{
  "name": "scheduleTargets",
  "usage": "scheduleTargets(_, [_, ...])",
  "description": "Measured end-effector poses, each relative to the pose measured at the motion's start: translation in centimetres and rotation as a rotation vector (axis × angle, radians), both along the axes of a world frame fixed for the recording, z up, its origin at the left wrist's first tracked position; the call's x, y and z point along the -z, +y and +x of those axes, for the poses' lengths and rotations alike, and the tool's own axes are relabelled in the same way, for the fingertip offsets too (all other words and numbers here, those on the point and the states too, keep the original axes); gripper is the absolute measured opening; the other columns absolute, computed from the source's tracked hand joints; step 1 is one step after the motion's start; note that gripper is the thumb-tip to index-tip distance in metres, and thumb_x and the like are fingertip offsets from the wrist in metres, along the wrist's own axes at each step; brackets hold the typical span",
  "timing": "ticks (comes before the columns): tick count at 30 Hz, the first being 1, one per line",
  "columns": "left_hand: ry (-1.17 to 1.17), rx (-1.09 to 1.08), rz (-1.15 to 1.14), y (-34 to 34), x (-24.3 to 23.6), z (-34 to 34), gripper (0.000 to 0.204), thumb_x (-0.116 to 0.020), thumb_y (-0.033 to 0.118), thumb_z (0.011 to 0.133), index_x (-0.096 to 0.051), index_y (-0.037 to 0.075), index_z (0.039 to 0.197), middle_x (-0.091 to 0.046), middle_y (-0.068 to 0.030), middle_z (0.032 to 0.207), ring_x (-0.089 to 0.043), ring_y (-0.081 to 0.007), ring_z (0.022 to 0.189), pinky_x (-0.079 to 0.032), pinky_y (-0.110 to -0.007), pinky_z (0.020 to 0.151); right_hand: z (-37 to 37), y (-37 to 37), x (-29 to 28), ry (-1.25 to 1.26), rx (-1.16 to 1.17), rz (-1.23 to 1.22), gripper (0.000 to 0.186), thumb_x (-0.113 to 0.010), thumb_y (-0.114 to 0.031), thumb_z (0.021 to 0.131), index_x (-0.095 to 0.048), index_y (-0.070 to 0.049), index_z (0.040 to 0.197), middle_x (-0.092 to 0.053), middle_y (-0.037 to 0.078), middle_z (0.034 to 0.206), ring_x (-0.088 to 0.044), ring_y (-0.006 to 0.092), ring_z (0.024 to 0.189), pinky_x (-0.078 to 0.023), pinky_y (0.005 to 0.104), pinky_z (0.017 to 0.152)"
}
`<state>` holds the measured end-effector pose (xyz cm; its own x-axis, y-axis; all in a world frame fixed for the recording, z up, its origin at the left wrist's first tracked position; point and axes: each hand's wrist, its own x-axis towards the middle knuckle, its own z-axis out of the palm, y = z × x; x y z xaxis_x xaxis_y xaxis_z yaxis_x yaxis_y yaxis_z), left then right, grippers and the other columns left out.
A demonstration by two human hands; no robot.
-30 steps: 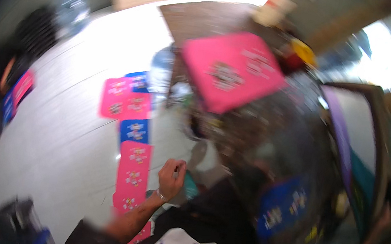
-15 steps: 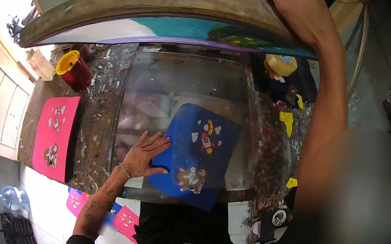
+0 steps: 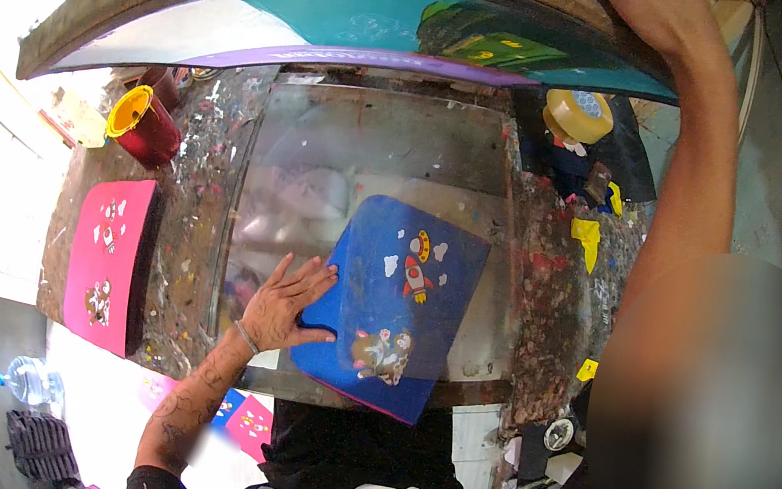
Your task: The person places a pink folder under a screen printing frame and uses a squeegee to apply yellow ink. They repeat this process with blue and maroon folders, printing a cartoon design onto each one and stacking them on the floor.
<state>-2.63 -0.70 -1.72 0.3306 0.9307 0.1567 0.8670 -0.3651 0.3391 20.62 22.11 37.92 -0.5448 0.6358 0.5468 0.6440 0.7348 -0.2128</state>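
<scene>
Blue printed sheet (image 3: 398, 301) lies under the left hand (image 3: 286, 302), fingers spread flat on its edge.

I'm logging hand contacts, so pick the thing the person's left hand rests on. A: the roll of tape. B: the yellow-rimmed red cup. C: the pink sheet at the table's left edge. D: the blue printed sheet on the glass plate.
D: the left hand lies flat, fingers spread, on the left edge of the blue printed sheet, well apart from the cup, the tape roll and the pink sheet.
</scene>
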Motion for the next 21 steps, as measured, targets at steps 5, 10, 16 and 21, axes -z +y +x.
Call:
scheduleTargets(5, [-0.002,-0.011,-0.011,-0.1,0.2,-0.1,0.093,-0.074,0.062,0.079,-0.049,0.008,0.149,-0.048,-0.0053,0.156,-0.036,-0.0261,0.150,-0.017,-0.052,0.127,-0.2,-0.7,0.1,0.021,0.013,-0.030,0.071,-0.060,-0.053,0.097,-0.045,-0.005,0.048,-0.036,0.000,0.045,-0.032,0.0127,0.044,-0.029,0.0354,0.047])
scheduleTargets(10, [-0.008,0.007,0.001,0.0,0.0,-0.1,0.093,-0.074,0.063,0.079,-0.049,0.008,0.150,-0.048,-0.0053,0.157,-0.036,-0.0259,0.150,-0.017,-0.052,0.126,0.2,0.5,0.3,0.030,-0.062,-0.008,0.069,-0.060,-0.052,0.098,-0.045,-0.006,0.049,-0.035,-0.001,0.046,-0.032,0.0114,0.045,-0.028,0.0345,0.047])
scheduleTargets(16, [-0.023,0.002,-0.038,-0.1,-0.3,-0.2,0.092,-0.074,0.062,0.079,-0.048,0.009,0.150,-0.046,-0.0050,0.158,-0.035,-0.0259,0.150,-0.016,-0.052,0.127,0.0,-0.9,0.6,0.042,-0.020,-0.008,0.069,-0.060,-0.051,0.098,-0.043,-0.006,0.049,-0.034,-0.002,0.046,-0.030,0.0102,0.045,-0.026,0.0338,0.047])
scheduleTargets(21, [-0.020,0.007,-0.037,0.0,-0.1,-0.3,0.093,-0.073,0.063,0.079,-0.048,0.010,0.150,-0.045,-0.0046,0.159,-0.034,-0.0257,0.151,-0.016,-0.052,0.127,0.0,-0.7,0.6,0.045,-0.016,-0.011,0.069,-0.061,-0.051,0.098,-0.043,-0.007,0.048,-0.034,-0.003,0.046,-0.030,0.0097,0.045,-0.025,0.0338,0.046])
